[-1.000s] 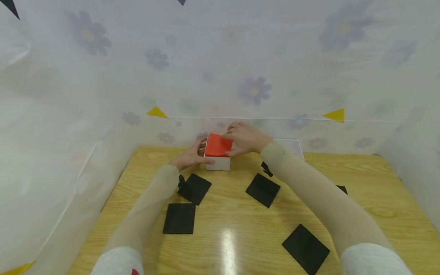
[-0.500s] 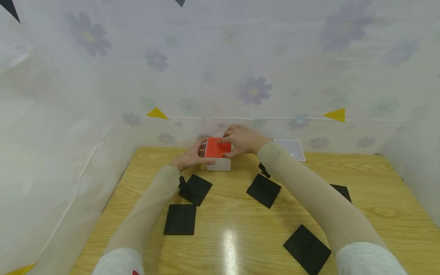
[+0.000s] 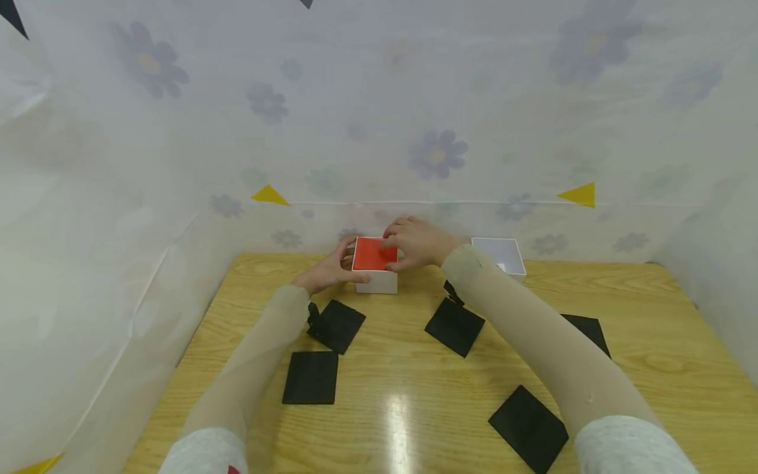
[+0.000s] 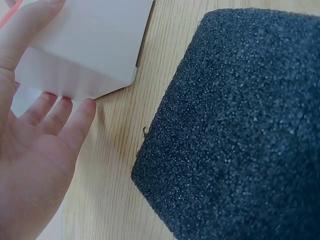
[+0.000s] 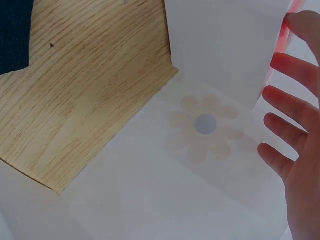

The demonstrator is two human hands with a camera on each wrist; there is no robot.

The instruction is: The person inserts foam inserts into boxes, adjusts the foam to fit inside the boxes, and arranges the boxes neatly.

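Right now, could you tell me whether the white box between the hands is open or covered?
Covered: a red square lid lies flat over the top of the white box, hiding its inside.

- There are no words, numbers, labels or brand names to read in any of the pictures.
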